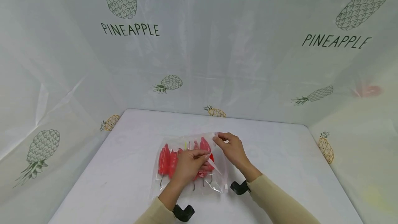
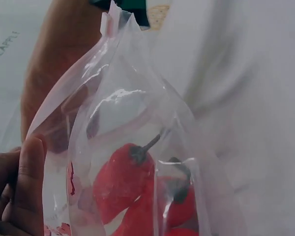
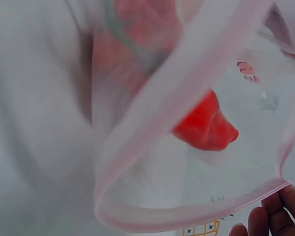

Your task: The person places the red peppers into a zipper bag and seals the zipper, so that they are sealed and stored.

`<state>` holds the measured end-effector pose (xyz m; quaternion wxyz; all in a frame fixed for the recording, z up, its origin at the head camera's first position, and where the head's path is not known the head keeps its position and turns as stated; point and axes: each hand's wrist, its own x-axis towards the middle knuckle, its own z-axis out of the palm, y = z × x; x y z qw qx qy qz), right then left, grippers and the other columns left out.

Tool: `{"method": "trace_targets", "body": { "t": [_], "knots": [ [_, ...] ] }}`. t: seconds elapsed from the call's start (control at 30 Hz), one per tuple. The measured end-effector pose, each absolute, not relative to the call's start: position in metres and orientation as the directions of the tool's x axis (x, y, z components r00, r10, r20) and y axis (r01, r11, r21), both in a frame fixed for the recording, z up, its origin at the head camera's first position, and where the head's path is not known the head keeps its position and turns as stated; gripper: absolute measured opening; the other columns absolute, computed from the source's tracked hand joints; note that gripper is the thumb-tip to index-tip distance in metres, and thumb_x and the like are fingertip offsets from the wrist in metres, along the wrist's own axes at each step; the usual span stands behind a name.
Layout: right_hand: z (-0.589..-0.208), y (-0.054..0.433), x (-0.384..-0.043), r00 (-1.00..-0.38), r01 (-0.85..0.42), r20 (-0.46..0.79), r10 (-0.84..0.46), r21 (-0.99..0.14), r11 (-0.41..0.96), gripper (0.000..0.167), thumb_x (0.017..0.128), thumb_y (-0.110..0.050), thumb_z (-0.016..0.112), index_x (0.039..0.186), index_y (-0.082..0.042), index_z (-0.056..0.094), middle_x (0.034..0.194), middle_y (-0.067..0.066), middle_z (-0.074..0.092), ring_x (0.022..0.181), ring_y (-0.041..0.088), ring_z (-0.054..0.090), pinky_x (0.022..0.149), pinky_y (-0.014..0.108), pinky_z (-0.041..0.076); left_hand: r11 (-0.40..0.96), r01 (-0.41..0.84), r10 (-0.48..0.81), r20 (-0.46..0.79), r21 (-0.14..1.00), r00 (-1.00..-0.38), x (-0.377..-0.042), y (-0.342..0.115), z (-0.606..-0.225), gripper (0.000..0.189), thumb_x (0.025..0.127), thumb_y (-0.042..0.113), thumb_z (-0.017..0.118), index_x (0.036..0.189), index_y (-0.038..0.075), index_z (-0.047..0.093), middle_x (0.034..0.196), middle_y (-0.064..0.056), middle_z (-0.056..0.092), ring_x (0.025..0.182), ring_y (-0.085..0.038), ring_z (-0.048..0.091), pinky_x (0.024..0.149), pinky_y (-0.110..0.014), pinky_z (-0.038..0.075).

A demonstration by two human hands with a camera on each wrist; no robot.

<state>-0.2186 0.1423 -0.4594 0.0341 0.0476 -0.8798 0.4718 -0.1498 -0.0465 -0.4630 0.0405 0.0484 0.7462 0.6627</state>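
Observation:
A clear zip bag (image 1: 225,172) with a pinkish zip strip lies on the table, holding several red peppers (image 1: 164,160) with green stems. My left hand (image 1: 187,165) reaches over the bag and pinches the edge of its mouth between thumb and fingers. With my right hand (image 1: 232,149), I pinch the far corner of the mouth. In the right wrist view the mouth gapes wide, and one bright red pepper (image 3: 209,125) shows through it. Stems and pepper tops (image 2: 123,177) appear through the plastic in the left wrist view. A small slider (image 2: 104,23) sits at the zip's near end.
The white table (image 1: 273,155) has rounded far corners. Translucent sheeting (image 1: 199,54) printed with pineapples hangs behind and at both sides. A black wrist device (image 1: 183,213) sits at my left wrist, another (image 1: 239,187) at my right.

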Motion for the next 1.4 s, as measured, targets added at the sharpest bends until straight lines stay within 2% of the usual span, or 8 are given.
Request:
{"method": "trace_targets", "body": {
  "t": [0.17, 0.33, 0.5, 0.67, 0.83, 1.03, 1.23, 1.4],
  "knots": [
    [-0.464, 0.140, -0.223, -0.989, -0.122, 0.147, 0.001, -0.822, 0.556, 0.032, 0.096, -0.028, 0.077, 0.120, -0.006, 0.079, 0.105, 0.010, 0.076, 0.098, 0.025, 0.067, 0.074, 0.030, 0.055, 0.196, 0.047, 0.137, 0.020, 0.979, -0.990, -0.149, -0.038, -0.471, 0.029, 0.099, 0.018, 0.075, 0.124, 0.003, 0.077, 0.088, -0.004, 0.080, 0.075, -0.020, 0.080, 0.067, -0.028, 0.065],
    [-0.468, 0.140, -0.228, -0.983, -0.113, 0.173, 0.055, -0.821, 0.559, 0.022, 0.097, -0.022, 0.076, 0.112, -0.007, 0.082, 0.099, 0.010, 0.078, 0.089, 0.025, 0.067, 0.066, 0.027, 0.052, 0.196, 0.028, 0.114, 0.005, 0.980, -0.993, -0.143, -0.036, -0.476, 0.047, 0.098, 0.026, 0.078, 0.138, 0.005, 0.065, 0.089, -0.001, 0.079, 0.073, -0.019, 0.079, 0.064, -0.027, 0.065],
    [-0.473, 0.143, -0.231, -0.985, -0.079, 0.148, 0.088, -0.841, 0.535, 0.022, 0.098, -0.023, 0.075, 0.112, -0.007, 0.082, 0.102, 0.011, 0.078, 0.089, 0.023, 0.066, 0.066, 0.026, 0.052, 0.068, -0.102, 0.158, -0.111, 0.992, -0.981, -0.122, -0.037, -0.479, 0.029, 0.100, 0.027, 0.075, 0.115, 0.005, 0.063, 0.089, -0.014, 0.077, 0.071, -0.023, 0.078, 0.065, -0.032, 0.066],
    [-0.475, 0.146, -0.233, -0.989, -0.046, 0.108, 0.097, -0.867, 0.496, 0.024, 0.099, -0.023, 0.074, 0.113, -0.006, 0.081, 0.107, 0.012, 0.079, 0.092, 0.024, 0.068, 0.071, 0.026, 0.054, 0.025, -0.279, 0.318, -0.272, 0.960, -0.908, -0.090, -0.030, -0.498, 0.020, 0.103, 0.020, 0.070, 0.102, 0.000, 0.069, 0.084, -0.015, 0.074, 0.070, -0.021, 0.077, 0.063, -0.035, 0.067],
    [-0.474, 0.146, -0.236, -0.993, -0.003, 0.055, 0.102, -0.891, 0.454, 0.026, 0.100, -0.025, 0.074, 0.115, -0.006, 0.081, 0.111, 0.012, 0.078, 0.096, 0.025, 0.066, 0.076, 0.029, 0.055, 0.167, -0.386, 0.408, -0.420, 0.907, -0.811, -0.070, -0.023, -0.517, 0.029, 0.102, 0.031, 0.070, 0.095, 0.004, 0.079, 0.080, -0.007, 0.077, 0.067, -0.014, 0.073, 0.067, -0.028, 0.065],
    [-0.472, 0.147, -0.236, -0.993, 0.035, 0.016, 0.115, -0.902, 0.430, 0.028, 0.101, -0.028, 0.073, 0.117, -0.007, 0.080, 0.115, 0.012, 0.077, 0.103, 0.026, 0.064, 0.083, 0.034, 0.057, 0.259, -0.480, 0.390, -0.545, 0.838, -0.742, -0.072, -0.016, -0.539, 0.040, 0.104, 0.046, 0.063, 0.104, 0.010, 0.081, 0.087, -0.005, 0.079, 0.076, -0.017, 0.075, 0.079, -0.032, 0.066],
    [-0.470, 0.152, -0.235, -0.988, 0.036, 0.026, 0.150, -0.918, 0.396, 0.030, 0.101, -0.028, 0.071, 0.119, -0.005, 0.079, 0.117, 0.014, 0.076, 0.104, 0.027, 0.063, 0.080, 0.026, 0.053, 0.074, -0.552, 0.269, -0.549, 0.831, -0.791, -0.082, -0.015, -0.546, 0.048, 0.108, 0.045, 0.057, 0.116, 0.000, 0.069, 0.094, -0.009, 0.079, 0.085, -0.026, 0.079, 0.078, -0.039, 0.067],
    [-0.471, 0.166, -0.232, -0.981, 0.059, 0.009, 0.194, -0.937, 0.344, 0.031, 0.103, -0.025, 0.069, 0.121, -0.001, 0.076, 0.120, 0.017, 0.073, 0.108, 0.029, 0.063, 0.085, 0.030, 0.052, -0.113, -0.481, 0.159, -0.462, 0.869, -0.873, -0.090, -0.024, -0.546, 0.040, 0.111, 0.037, 0.055, 0.115, -0.002, 0.061, 0.100, -0.011, 0.077, 0.087, -0.023, 0.079, 0.078, -0.040, 0.068]
  ]
}}
